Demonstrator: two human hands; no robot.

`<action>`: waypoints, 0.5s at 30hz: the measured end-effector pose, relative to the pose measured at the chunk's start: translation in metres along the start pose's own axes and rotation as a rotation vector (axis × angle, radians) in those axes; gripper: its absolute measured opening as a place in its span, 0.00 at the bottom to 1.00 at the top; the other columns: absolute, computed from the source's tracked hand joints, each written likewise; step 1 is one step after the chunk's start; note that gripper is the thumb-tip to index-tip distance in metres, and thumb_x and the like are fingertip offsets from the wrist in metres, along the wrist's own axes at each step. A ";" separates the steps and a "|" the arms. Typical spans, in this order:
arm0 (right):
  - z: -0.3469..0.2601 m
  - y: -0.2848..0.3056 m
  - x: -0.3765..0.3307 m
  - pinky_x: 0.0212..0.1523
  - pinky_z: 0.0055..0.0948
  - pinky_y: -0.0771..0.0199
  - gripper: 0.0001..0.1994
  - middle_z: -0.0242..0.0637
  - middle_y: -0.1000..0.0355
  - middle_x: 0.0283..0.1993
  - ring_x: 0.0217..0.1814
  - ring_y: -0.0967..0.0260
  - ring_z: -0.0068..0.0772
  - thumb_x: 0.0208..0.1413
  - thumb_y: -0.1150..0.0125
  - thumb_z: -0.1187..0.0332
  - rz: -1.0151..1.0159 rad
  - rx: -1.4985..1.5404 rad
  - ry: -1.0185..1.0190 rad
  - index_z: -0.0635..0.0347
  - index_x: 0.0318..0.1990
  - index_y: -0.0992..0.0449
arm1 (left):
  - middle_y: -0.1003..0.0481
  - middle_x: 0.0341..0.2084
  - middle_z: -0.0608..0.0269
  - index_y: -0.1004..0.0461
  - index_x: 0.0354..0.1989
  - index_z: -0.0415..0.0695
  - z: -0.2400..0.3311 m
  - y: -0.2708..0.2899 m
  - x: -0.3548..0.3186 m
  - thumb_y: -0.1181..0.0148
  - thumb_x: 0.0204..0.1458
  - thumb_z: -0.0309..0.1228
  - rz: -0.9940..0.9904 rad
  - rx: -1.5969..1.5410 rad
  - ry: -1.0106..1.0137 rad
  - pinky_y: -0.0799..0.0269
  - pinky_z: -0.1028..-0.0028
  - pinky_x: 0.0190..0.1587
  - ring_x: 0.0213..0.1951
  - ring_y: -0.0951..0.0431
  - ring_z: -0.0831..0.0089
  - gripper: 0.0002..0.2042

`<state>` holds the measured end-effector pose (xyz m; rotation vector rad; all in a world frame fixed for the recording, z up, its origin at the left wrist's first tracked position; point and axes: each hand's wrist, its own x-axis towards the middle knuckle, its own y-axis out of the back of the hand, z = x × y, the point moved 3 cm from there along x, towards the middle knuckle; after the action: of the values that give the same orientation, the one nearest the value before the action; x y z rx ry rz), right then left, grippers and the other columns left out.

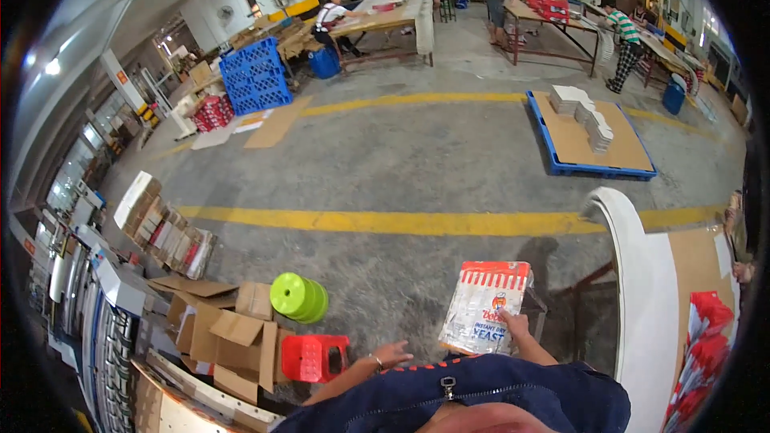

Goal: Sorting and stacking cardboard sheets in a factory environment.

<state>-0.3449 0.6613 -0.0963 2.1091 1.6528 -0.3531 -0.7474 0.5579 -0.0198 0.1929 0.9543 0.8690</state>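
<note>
My right hand (517, 327) is at the right side of a flat, shiny white package (475, 305) with a red striped band and printing. The thumb lies on its face and the fingers curl around its edge, partly hidden. The package lies tilted on or against a greyish frame (539, 313), mostly covered. My left hand (391, 355) is held out low at the left, fingers stretched and holding nothing. Nearest to it stands a red plastic stool (309, 358).
A lime green round stool (299, 297) and open cardboard boxes (228, 337) stand at the left, beside a roller conveyor (116, 353). A white curved-edge table (630, 273) carrying red packages (702, 345) is at the right. Farther off are a blue pallet (561, 167) and people at worktables (385, 22).
</note>
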 end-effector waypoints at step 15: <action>-0.275 -0.134 0.116 0.40 0.38 0.27 0.32 0.52 0.24 0.33 0.36 0.24 0.45 0.37 0.34 0.42 -0.498 -0.639 0.303 0.68 0.37 0.22 | 0.29 0.47 0.58 0.37 0.57 0.47 -0.012 0.229 0.207 0.55 0.54 0.58 0.653 -1.223 0.437 0.33 0.57 0.47 0.44 0.27 0.59 0.31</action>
<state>-0.4631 0.9190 0.0672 1.3138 2.1002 0.3382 -0.8279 0.8552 -0.0432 -0.8099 0.5918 2.0058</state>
